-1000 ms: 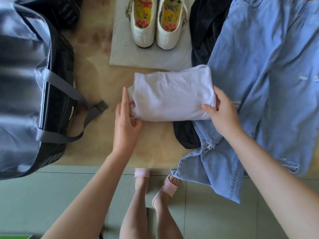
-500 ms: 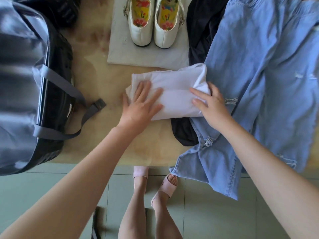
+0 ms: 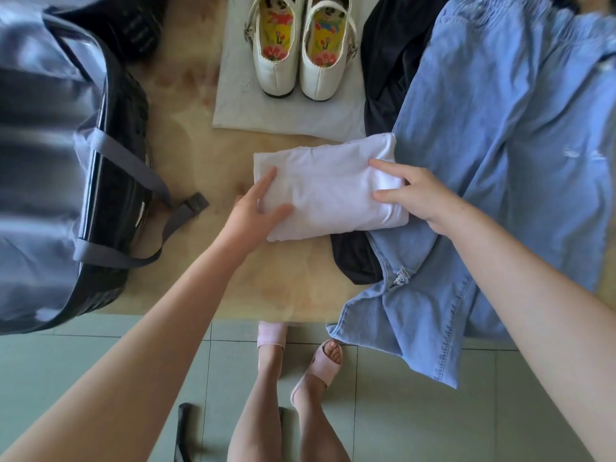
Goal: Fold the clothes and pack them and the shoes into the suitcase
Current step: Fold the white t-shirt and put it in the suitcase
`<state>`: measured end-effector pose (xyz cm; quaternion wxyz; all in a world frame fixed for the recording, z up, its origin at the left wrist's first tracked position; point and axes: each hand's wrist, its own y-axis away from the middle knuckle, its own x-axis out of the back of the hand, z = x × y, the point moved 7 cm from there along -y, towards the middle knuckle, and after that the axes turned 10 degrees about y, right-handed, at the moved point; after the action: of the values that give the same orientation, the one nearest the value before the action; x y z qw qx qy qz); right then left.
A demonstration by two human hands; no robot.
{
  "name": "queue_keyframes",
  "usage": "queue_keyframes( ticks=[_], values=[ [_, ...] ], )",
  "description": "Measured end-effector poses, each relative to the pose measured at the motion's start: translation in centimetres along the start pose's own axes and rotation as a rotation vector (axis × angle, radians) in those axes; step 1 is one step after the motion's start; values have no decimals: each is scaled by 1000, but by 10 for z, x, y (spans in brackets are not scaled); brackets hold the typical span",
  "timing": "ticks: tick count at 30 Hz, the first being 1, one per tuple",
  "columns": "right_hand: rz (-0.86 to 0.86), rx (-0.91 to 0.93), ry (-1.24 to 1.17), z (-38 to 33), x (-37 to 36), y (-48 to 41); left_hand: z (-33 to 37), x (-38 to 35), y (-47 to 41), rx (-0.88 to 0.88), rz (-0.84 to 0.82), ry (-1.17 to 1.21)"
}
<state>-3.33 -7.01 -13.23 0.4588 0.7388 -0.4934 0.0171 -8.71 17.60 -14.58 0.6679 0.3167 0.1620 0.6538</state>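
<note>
left hand (image 3: 254, 212) and right hand (image 3: 422, 199) each hold one end of the folded white shirt (image 3: 333, 191) on the table (image 3: 206, 281).

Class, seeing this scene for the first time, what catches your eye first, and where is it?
The folded white garment in the middle, held at its ends by the left hand and right hand. Beyond it stand white shoes with bright insoles; blue jeans sprawl on the right.

Bare tabletop (image 3: 186, 145) lies open between the suitcase (image 3: 110, 181) on the left and the folded white garment (image 3: 330, 195), crossed only by a grey strap (image 3: 186, 211). White shoes (image 3: 296, 61) block the far side. Jeans (image 3: 500, 145) and a dark garment (image 3: 383, 78) cover the right.
</note>
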Motion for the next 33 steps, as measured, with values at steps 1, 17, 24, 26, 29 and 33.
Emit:
queue_keyframes(
  ticks=[1, 17, 24, 26, 29, 33],
  values=[
    [-16, 3, -3, -1, 0, 1, 1, 2, 0, -9, -5, 56],
    [-35, -7, -135, -21, -14, 76, 28, 42, 63, -103, 153, 177],
    [68, 160, -130, -104, -20, 110, 66, 112, 91, -240, 284, 154],
    [109, 217, -111, -128, -29, 110, 72, 136, 98, -279, 320, 143],
    [139, 296, -91, -169, -53, 109, 70, 179, 103, -295, 379, 142],
    [149, 389, -87, -237, -105, 101, 66, 263, 99, -282, 418, 200]
  ],
)
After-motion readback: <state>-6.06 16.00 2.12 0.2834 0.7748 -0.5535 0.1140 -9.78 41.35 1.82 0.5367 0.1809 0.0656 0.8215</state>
